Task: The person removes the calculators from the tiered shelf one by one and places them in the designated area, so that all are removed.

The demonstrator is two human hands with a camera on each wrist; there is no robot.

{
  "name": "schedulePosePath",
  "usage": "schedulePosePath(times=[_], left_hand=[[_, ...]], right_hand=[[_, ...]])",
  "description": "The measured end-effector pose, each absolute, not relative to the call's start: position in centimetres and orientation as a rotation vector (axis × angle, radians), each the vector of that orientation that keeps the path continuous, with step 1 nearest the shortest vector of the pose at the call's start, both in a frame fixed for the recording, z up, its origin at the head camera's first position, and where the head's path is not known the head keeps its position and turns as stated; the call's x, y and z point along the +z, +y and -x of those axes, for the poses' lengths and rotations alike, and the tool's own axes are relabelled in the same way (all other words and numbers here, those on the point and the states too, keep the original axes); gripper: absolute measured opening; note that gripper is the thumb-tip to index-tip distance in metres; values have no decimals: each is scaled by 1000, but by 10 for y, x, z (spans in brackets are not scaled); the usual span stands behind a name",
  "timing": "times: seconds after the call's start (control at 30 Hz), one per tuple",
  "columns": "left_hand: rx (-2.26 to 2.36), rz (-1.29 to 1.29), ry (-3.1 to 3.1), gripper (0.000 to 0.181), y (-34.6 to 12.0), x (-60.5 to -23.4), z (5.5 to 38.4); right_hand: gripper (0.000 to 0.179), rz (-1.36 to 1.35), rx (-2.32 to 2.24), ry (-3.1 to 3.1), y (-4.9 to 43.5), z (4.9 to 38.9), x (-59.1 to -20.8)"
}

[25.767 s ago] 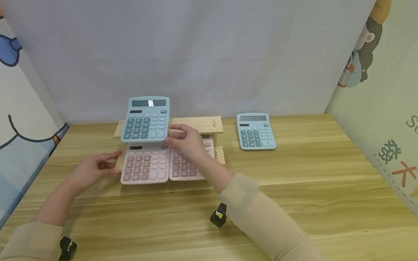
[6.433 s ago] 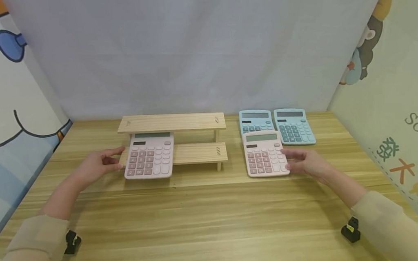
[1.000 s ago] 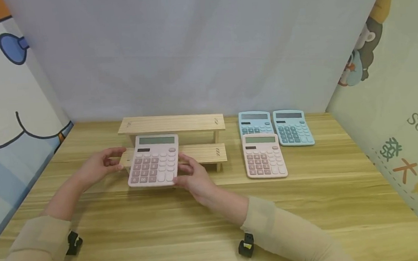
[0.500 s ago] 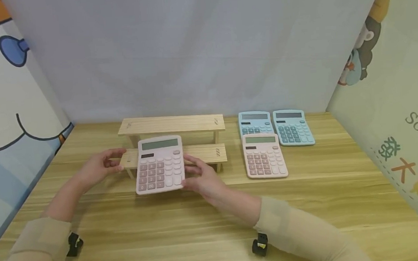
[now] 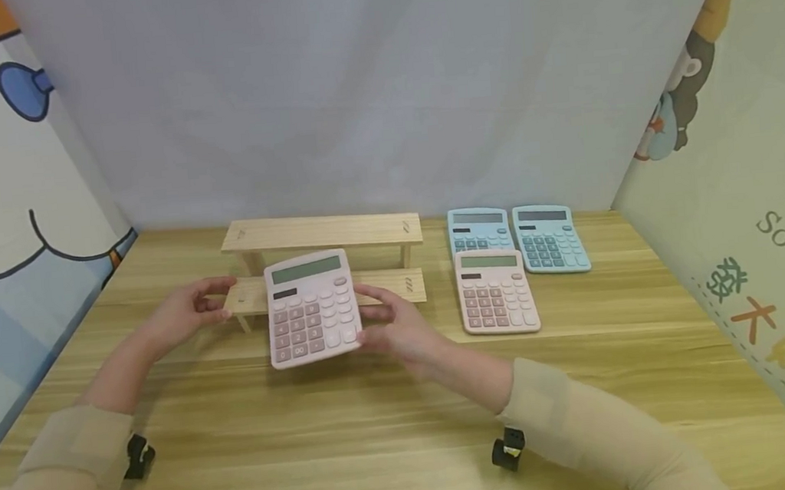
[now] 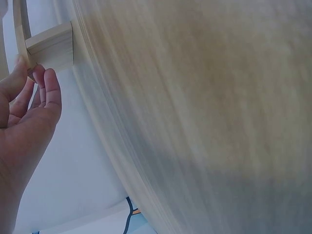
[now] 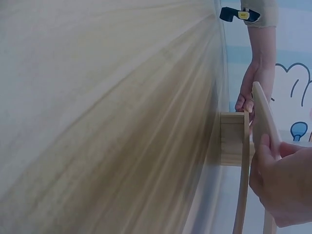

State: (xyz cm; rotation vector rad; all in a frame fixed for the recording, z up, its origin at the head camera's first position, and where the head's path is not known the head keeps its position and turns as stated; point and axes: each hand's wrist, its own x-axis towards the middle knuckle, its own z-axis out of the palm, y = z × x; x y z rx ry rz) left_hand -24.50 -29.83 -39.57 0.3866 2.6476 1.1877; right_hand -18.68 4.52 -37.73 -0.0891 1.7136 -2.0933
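Observation:
A pink calculator [image 5: 312,310] is in my right hand [image 5: 399,333], which pinches its right edge, thumb in front and fingers behind. It is slightly tilted and overlaps a two-tier wooden stand [image 5: 322,231] in the head view. In the right wrist view the calculator [image 7: 265,117] appears edge-on, off the lower board [image 7: 242,185]. My left hand [image 5: 186,315] holds the left end of the stand's lower board; the left wrist view shows thumb and fingertips [image 6: 51,80] at that board end.
Right of the stand, another pink calculator [image 5: 498,292] lies on the wooden table [image 5: 353,448], overlapping the lower part of a blue calculator [image 5: 478,227]. A second blue calculator [image 5: 551,239] lies beside them. A pale curtain [image 5: 380,92] hangs behind.
The blue calculators and one pink one went from the stand area to the table at right. Lately my right hand draws the last pink one off the lower board, rightward; my left hand stays.

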Motion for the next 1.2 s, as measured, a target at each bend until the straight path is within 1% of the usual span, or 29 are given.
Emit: schedulePosePath(times=[0.23,0.53,0.97,1.2], left_hand=[[1171,-395,2646,63,-299,-395,247],[1176,-399,2639,63,-300,-395,246],[1183,-415,2622,62,-299,-391,243],[1194,-412,2613,60,-299,-391,243]], right_hand=[[73,152,-2092,1688,58,185,-366],[75,213,-2016,1752,78,182,-354],[73,174,-1995,1828,113,183,-337],[73,221,-2006,1845,133,181,-325]])
